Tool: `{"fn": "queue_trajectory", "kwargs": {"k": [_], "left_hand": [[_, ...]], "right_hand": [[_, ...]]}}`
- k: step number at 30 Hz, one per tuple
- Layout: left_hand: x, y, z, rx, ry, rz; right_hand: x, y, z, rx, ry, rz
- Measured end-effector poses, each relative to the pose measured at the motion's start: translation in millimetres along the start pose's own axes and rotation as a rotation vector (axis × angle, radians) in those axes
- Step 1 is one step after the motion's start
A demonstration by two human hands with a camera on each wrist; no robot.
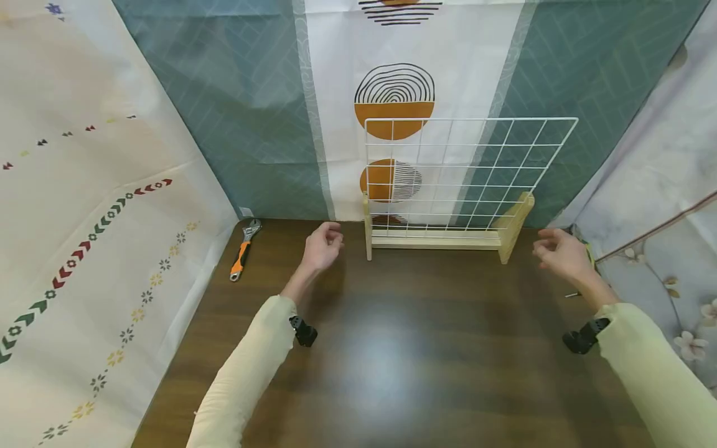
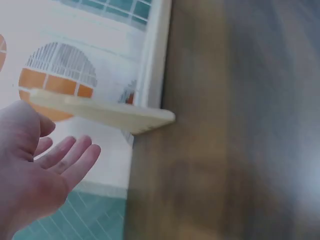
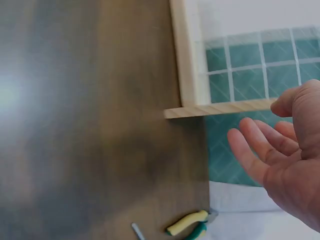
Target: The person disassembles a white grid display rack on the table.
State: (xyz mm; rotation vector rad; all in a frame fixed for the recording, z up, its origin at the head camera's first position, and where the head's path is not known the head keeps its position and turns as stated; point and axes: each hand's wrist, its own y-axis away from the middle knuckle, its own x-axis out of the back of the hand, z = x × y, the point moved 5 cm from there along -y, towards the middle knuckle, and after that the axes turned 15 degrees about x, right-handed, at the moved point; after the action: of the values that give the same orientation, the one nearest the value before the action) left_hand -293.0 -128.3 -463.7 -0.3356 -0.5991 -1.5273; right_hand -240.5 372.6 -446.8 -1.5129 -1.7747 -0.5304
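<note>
A white wire grid panel (image 1: 448,165) stands upright in a pale wooden stand (image 1: 437,241) at the back of the dark table. The stand has a wooden end piece at each side and a rail between them. My left hand (image 1: 323,246), fingers loosely bent and holding nothing, hovers left of the stand's left end piece (image 2: 107,112). On the other side, my right hand (image 1: 560,254) is just right of the right end piece (image 3: 220,108), with its fingers apart and nothing in them. Gaps show between both hands and the wood in the head view.
An adjustable wrench (image 1: 242,252) with an orange and black handle lies at the table's back left. Pliers with yellow and green handles (image 3: 187,223) and a small metal rod (image 3: 137,231) lie at the right. Patterned cloths (image 1: 252,112) hang behind and beside the table.
</note>
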Motion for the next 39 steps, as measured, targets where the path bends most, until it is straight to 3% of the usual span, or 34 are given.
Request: {"fn": "queue_trajectory", "kwargs": {"k": [7, 13, 23, 36, 39], "left_hand": [[-14.4, -37.7, 39.4, 0.002, 0.054, -0.080], [-26.5, -57.2, 50.3, 0.001, 0.130, -0.131], [-37.9, -66.1, 60.4, -0.032, 0.031, -0.117], [-39.7, -68.4, 62.7, -0.083, 0.022, -0.113], [-40.4, -68.0, 62.9, -0.085, 0.019, -0.111]], "right_hand": [[16, -30.2, 9, -0.043, -0.180, 0.026], [16, -46.7, 9, -0.050, -0.286, 0.043], [15, -66.4, 12, 0.008, -0.250, 0.008], [21, -83.6, 5, 0.121, -0.079, 0.060], [21, -84.7, 4, 0.130, -0.092, 0.041]]}}
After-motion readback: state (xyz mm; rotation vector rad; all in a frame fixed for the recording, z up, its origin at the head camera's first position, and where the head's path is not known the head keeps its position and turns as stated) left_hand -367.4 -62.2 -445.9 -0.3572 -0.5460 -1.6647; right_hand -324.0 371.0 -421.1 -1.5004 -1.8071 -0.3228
